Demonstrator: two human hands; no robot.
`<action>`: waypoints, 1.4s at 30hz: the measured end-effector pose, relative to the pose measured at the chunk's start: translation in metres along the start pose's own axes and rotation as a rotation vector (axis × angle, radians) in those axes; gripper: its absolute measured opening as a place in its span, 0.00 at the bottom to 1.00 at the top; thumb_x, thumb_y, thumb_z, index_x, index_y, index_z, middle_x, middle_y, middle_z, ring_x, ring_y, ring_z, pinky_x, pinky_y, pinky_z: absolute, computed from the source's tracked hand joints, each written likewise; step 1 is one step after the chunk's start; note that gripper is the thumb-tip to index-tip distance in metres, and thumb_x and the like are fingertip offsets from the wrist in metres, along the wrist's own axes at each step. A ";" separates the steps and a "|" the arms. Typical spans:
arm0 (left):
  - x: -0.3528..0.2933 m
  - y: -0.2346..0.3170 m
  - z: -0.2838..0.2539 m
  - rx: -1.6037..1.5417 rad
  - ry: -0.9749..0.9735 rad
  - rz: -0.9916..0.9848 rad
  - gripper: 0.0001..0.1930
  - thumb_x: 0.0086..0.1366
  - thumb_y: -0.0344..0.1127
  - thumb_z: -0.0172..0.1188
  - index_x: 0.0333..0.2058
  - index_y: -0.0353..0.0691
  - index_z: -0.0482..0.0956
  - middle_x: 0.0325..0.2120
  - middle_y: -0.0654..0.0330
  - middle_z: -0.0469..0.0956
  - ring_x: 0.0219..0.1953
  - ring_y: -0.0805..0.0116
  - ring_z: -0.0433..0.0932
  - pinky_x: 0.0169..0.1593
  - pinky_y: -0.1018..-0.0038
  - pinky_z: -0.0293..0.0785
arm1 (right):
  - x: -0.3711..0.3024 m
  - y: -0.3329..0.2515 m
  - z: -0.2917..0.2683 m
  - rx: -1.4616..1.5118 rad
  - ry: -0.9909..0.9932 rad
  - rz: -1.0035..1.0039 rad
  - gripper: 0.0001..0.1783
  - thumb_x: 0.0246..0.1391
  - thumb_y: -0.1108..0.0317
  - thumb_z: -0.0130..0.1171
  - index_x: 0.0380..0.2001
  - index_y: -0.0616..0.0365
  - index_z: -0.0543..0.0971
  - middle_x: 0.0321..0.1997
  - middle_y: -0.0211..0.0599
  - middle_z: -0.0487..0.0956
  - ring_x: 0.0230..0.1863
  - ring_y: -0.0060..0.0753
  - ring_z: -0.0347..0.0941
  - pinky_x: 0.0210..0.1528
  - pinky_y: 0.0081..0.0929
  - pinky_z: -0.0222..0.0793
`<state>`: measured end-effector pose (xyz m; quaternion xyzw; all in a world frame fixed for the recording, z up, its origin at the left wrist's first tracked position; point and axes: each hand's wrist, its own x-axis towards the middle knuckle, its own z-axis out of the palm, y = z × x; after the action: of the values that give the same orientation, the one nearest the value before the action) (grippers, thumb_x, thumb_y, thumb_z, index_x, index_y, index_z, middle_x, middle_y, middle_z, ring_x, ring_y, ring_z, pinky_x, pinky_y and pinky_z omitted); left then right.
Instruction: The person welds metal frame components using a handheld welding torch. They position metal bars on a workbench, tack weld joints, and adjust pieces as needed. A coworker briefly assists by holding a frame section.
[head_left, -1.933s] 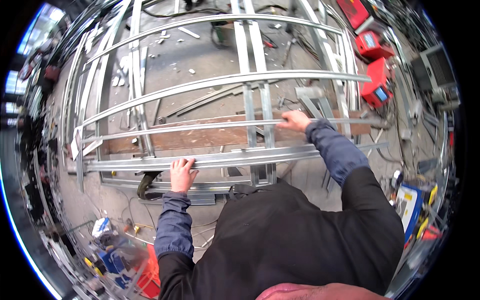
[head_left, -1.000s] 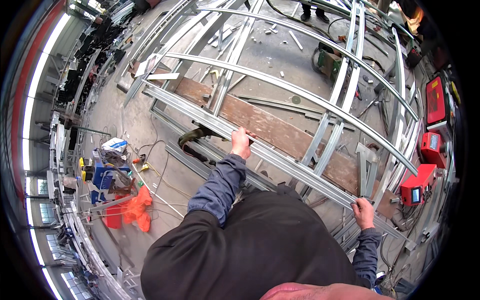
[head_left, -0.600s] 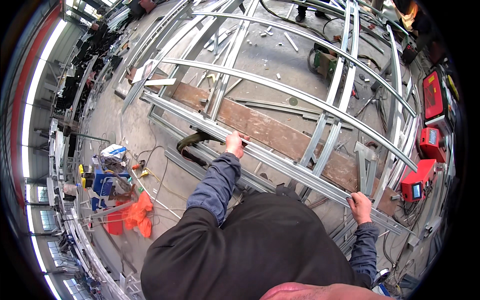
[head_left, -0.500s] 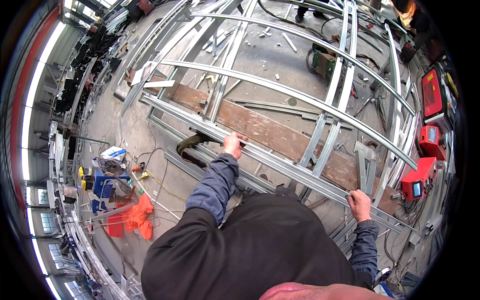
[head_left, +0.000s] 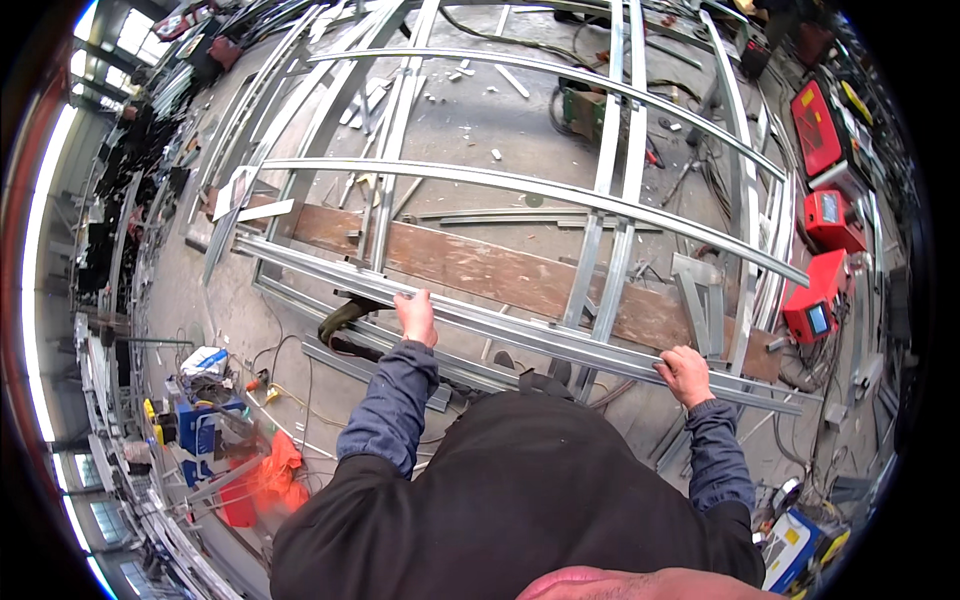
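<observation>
A long galvanized steel channel crosses in front of me, along the near side of a frame of similar bars. My left hand grips it left of my body, just right of a pair of upright bars. Farther right, the fingers of my right hand curl over the same channel near its right end. The undersides of both grips are hidden. Two curved rails span the frame beyond my hands. Below the channel on the left hangs a dark green strap or sleeve-like piece.
A rusty brown plank lies beneath the frame. Red machines with small screens stand at right. Orange plastic and a blue machine are at left. Cables and offcuts litter the floor.
The whole view has shifted, so the frame sits farther left and higher. My left hand's fingers, formerly stretched along the channel to the right, now point more away from me. Both hands stay on the channel.
</observation>
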<state>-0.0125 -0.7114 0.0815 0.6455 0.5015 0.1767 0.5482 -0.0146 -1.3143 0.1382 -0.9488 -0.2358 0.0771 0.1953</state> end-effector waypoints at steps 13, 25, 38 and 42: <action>-0.071 0.014 0.013 0.848 -1.015 1.167 0.35 0.55 0.44 0.84 0.61 0.45 0.85 0.55 0.54 0.80 0.59 0.47 0.77 0.64 0.53 0.72 | -0.013 0.013 0.048 0.013 -0.011 0.027 0.12 0.61 0.55 0.73 0.40 0.50 0.88 0.40 0.33 0.78 0.47 0.45 0.75 0.49 0.44 0.76; -0.062 -0.005 0.015 0.905 -1.076 1.240 0.34 0.55 0.37 0.81 0.62 0.46 0.83 0.53 0.52 0.80 0.58 0.44 0.76 0.65 0.50 0.71 | -0.027 0.013 0.073 0.021 0.180 0.055 0.11 0.61 0.53 0.73 0.38 0.46 0.88 0.40 0.29 0.79 0.48 0.41 0.77 0.50 0.42 0.76; -0.057 -0.016 0.014 0.870 -1.086 1.221 0.31 0.57 0.37 0.80 0.61 0.47 0.83 0.54 0.53 0.78 0.60 0.45 0.74 0.66 0.50 0.68 | -0.053 -0.004 0.075 -0.007 0.235 0.004 0.35 0.59 0.45 0.74 0.67 0.45 0.80 0.54 0.40 0.75 0.57 0.49 0.73 0.64 0.48 0.70; -0.054 -0.018 0.017 0.822 -1.097 1.160 0.31 0.55 0.36 0.81 0.58 0.46 0.85 0.52 0.53 0.78 0.58 0.45 0.74 0.66 0.51 0.68 | -0.055 -0.002 0.090 -0.042 0.315 0.008 0.35 0.58 0.46 0.74 0.68 0.41 0.80 0.56 0.38 0.76 0.58 0.47 0.73 0.65 0.48 0.69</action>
<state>-0.0311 -0.7676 0.0770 0.9364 -0.2120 -0.1006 0.2611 -0.0852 -1.3094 0.0600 -0.9539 -0.2003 -0.0766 0.2098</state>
